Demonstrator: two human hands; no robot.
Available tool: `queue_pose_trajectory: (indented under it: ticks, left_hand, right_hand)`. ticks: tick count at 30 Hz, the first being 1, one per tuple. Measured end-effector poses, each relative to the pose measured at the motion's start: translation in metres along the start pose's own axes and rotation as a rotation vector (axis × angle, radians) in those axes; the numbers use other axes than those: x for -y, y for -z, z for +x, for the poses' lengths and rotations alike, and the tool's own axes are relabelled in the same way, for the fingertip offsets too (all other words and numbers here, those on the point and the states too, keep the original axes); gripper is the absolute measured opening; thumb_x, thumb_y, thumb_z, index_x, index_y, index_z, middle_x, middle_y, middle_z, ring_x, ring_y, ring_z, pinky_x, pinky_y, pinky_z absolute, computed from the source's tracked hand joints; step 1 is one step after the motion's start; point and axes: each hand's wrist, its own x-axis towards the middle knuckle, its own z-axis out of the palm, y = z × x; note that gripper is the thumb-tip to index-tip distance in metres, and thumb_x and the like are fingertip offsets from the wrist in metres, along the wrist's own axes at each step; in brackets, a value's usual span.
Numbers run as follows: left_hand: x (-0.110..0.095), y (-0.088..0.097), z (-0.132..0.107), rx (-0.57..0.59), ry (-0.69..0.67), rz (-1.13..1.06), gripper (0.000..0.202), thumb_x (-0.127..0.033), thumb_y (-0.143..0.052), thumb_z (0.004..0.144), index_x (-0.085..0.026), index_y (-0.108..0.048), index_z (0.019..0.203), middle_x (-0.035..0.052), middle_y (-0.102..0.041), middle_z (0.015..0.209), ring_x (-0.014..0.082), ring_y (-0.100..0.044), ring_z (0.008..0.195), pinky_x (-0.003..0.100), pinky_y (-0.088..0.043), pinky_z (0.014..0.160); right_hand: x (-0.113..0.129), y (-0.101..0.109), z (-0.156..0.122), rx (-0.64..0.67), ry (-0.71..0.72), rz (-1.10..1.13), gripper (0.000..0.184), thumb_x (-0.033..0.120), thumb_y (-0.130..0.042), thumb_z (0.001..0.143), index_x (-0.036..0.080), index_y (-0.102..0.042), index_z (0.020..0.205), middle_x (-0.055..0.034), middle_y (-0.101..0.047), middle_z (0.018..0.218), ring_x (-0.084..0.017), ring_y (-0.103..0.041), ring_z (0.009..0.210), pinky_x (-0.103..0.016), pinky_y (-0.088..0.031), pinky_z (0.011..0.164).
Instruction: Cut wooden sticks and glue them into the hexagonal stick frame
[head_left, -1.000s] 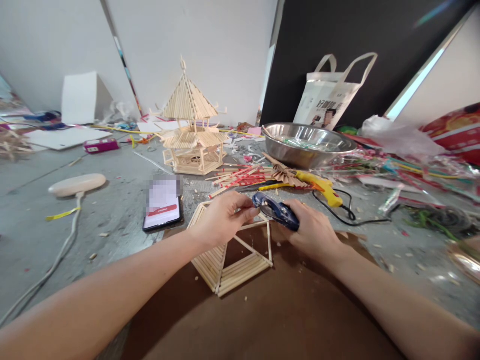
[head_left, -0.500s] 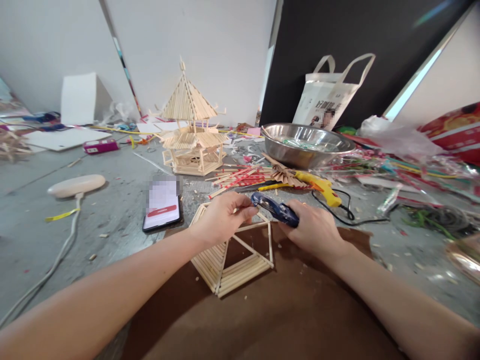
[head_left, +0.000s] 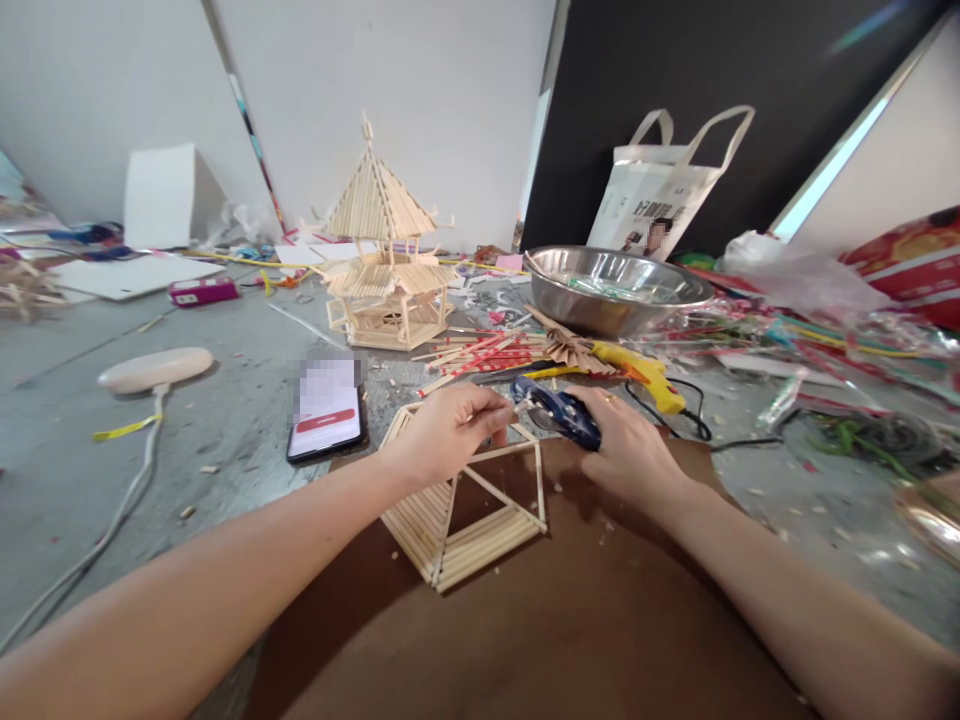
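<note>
My right hand [head_left: 630,435] is wrapped round a dark blue hand cutter [head_left: 566,415], its head pointing left. My left hand [head_left: 450,430] pinches a short pale wooden stick [head_left: 523,405], whose end reaches the cutter's head. Below both hands, a six-sided frame of wooden sticks [head_left: 487,540] lies on a brown sheet [head_left: 570,620]. Its left and front panels are covered with rows of sticks, while the right side shows open triangles. My left hand and forearm hide part of its far left side.
A stick pagoda [head_left: 386,270] stands behind, near a steel basin [head_left: 615,290]. Red-and-white sticks [head_left: 487,352] and a yellow glue gun [head_left: 645,375] with a black cord lie beyond my hands. A phone [head_left: 328,410] and a white corded device [head_left: 156,370] lie left.
The cutter has tilted and its head has shifted slightly right, so the stick end between it and my left fingers now shows. The frame stays in place.
</note>
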Motion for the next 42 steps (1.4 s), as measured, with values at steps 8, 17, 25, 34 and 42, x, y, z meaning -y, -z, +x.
queue_pose_trajectory:
  ticks: [8, 17, 25, 34, 42]
  left_hand:
    - [0.001, 0.001, -0.001, 0.004, -0.053, 0.078, 0.031, -0.031, -0.038, 0.078, -0.014, -0.055, 0.059, -0.0005, -0.050, 0.058, 0.0089, -0.047, 0.060, 0.020, -0.035, 0.056]
    - [0.001, 0.000, -0.001, 0.008, -0.047, 0.061, 0.029, -0.031, -0.039, 0.078, -0.014, -0.055, 0.060, -0.0005, -0.051, 0.059, 0.0088, -0.047, 0.061, 0.020, -0.035, 0.057]
    - [0.001, -0.003, -0.002, 0.007, -0.039, 0.017, 0.028, -0.031, -0.039, 0.078, -0.014, -0.052, 0.059, -0.0019, -0.048, 0.056, 0.0079, -0.045, 0.058, 0.019, -0.033, 0.055]
    - [-0.002, -0.004, -0.003, 0.033, 0.017, -0.045, 0.023, -0.025, -0.041, 0.076, -0.014, -0.050, 0.058, -0.0034, -0.046, 0.055, 0.0071, -0.042, 0.055, 0.019, -0.032, 0.054]
    - [-0.002, -0.001, 0.000, 0.090, 0.103, -0.089, 0.028, -0.032, -0.040, 0.076, -0.014, -0.054, 0.061, -0.0009, -0.053, 0.061, 0.0075, -0.043, 0.056, 0.020, -0.034, 0.055]
  right_hand:
    - [0.010, 0.004, -0.003, 0.025, 0.025, 0.038, 0.043, 0.017, -0.046, 0.061, 0.019, -0.043, 0.103, -0.0054, -0.055, 0.095, -0.021, -0.050, 0.087, -0.032, -0.036, 0.076]
    - [0.010, 0.004, -0.004, 0.034, 0.015, 0.030, 0.047, 0.014, -0.047, 0.055, 0.018, -0.045, 0.102, -0.0051, -0.056, 0.095, -0.020, -0.050, 0.085, -0.031, -0.035, 0.076]
    - [0.013, 0.005, -0.004, 0.046, 0.002, 0.039, 0.033, 0.027, -0.047, 0.064, 0.018, -0.045, 0.097, -0.0041, -0.058, 0.086, -0.019, -0.052, 0.078, -0.027, -0.036, 0.068]
    - [0.012, 0.007, -0.003, 0.118, -0.074, -0.091, 0.020, 0.033, -0.044, 0.065, 0.020, -0.047, 0.080, -0.0015, -0.058, 0.068, -0.017, -0.053, 0.063, -0.025, -0.031, 0.053]
    - [0.005, 0.005, 0.003, 0.046, -0.273, -0.149, 0.023, 0.038, -0.041, 0.069, 0.023, -0.050, 0.084, -0.0014, -0.060, 0.070, -0.018, -0.054, 0.062, -0.025, -0.029, 0.050]
